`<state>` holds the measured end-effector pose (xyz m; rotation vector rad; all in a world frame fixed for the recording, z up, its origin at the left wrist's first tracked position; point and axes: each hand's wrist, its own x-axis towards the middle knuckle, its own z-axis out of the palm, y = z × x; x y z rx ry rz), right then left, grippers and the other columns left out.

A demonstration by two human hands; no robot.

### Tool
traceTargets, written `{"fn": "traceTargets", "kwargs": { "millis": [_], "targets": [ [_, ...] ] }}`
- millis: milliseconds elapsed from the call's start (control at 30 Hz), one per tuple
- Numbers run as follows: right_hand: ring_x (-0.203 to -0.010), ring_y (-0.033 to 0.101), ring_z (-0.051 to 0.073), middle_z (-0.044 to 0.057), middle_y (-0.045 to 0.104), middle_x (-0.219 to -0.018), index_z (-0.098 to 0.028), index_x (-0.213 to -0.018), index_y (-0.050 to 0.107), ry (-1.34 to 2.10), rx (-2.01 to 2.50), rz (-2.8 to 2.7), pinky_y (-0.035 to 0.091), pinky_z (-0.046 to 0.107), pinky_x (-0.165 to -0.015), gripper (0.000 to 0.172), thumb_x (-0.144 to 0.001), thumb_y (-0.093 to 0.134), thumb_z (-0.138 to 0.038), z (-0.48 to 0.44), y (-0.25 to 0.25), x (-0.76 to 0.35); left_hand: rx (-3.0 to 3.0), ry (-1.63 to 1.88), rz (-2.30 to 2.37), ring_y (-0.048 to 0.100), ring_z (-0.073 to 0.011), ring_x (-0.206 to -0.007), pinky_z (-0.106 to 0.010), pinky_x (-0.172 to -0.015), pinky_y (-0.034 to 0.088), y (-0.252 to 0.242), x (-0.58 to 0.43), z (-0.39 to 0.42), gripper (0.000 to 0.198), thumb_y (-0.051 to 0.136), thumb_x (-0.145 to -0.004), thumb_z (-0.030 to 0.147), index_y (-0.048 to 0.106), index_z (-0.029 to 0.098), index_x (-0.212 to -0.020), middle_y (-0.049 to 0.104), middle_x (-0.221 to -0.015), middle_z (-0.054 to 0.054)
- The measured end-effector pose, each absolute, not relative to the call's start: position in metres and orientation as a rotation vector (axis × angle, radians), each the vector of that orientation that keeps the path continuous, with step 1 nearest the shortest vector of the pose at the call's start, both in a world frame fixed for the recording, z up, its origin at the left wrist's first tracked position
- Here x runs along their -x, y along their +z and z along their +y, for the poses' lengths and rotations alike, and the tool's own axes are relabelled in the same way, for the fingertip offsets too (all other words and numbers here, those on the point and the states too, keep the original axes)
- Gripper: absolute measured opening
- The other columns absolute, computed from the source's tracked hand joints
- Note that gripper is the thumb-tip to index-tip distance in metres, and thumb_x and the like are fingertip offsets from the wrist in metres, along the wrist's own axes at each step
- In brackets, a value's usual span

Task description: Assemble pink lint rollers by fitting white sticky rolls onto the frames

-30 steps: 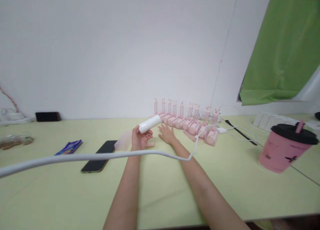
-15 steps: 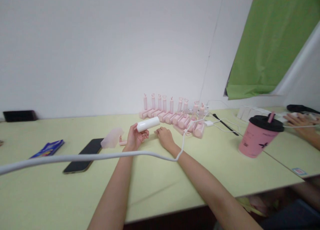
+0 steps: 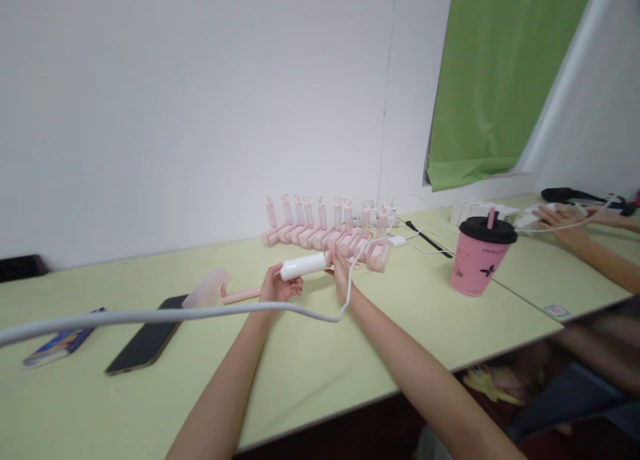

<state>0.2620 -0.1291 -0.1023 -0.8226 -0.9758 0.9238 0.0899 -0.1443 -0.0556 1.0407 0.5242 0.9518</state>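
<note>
My left hand [image 3: 280, 287] is closed around the lower left end of a smooth white cylinder [image 3: 303, 266], which lies almost level just above the table. At the cylinder's right end, my right hand [image 3: 342, 272] pinches a small pink piece [image 3: 329, 258] that meets or nearly meets the white end. Behind both hands stretches a row of pale pink parts [image 3: 320, 238], lying side by side with narrow clear-sided pink tubes [image 3: 322, 215] standing up behind them. Left of my left hand lies a thin pink rod [image 3: 243, 294] beside a translucent pinkish sheet or bag [image 3: 207, 289].
A black phone [image 3: 147, 343] and a blue packet [image 3: 63, 345] lie to the left. A white cable [image 3: 200, 311] crosses the foreground. On the right stands a pink cup [image 3: 481, 267] with a black lid; beyond it a co-worker's hands [image 3: 563, 223] touch a white object.
My right hand has risen from the tabletop to the white cylinder's right end, now with a small pink piece in its fingers. The camera view has turned slightly right.
</note>
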Motion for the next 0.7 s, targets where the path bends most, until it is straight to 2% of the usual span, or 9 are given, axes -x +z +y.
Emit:
{"fn": "traceTargets", "kwargs": {
  "millis": [133, 333, 500, 700],
  "targets": [
    [-0.090, 0.053, 0.016, 0.004, 0.056, -0.096, -0.024, -0.089, 0.050, 0.929, 0.841, -0.869, 0.047, 0.023, -0.063, 0.037, -0.078, 0.040, -0.058, -0.136, -0.098, -0.252, -1.065, 0.941, 0.551, 0.056, -0.0151, -0.049, -0.023, -0.045, 0.046, -0.056, -0.088, -0.143, 0.032, 0.039, -0.080, 0.037, 0.054, 0.009, -0.087, 0.059, -0.057, -0.009],
    [-0.087, 0.054, 0.013, 0.001, 0.055, -0.099, -0.027, -0.093, 0.044, 1.076, 0.792, -0.766, 0.049, 0.023, -0.063, 0.030, -0.078, 0.042, -0.053, -0.143, -0.095, -0.244, -1.072, 0.929, 0.549, 0.055, -0.0149, -0.047, -0.023, -0.044, 0.045, -0.057, -0.089, -0.144, 0.030, 0.038, -0.080, 0.035, 0.053, 0.010, -0.085, 0.058, -0.054, -0.008],
    [-0.096, 0.056, 0.016, 0.004, 0.059, -0.109, -0.025, -0.096, 0.048, 1.300, 0.639, -0.767, 0.051, 0.028, -0.070, 0.035, -0.081, 0.040, -0.055, -0.150, -0.087, -0.245, -1.025, 0.953, 0.571, 0.057, -0.0154, -0.049, -0.023, -0.045, 0.046, -0.056, -0.092, -0.147, 0.029, 0.037, -0.080, 0.034, 0.053, 0.011, -0.085, 0.059, -0.056, -0.008],
    [-0.107, 0.054, 0.020, 0.005, 0.053, -0.127, -0.023, -0.104, 0.051, 1.384, 0.531, -0.872, 0.051, 0.035, -0.076, 0.043, -0.084, 0.036, -0.058, -0.160, -0.079, -0.246, -1.036, 0.981, 0.567, 0.061, -0.0183, -0.056, -0.026, -0.050, 0.048, -0.057, -0.094, -0.147, 0.035, 0.038, -0.078, 0.034, 0.054, 0.007, -0.094, 0.064, -0.064, -0.011]
  ]
}}
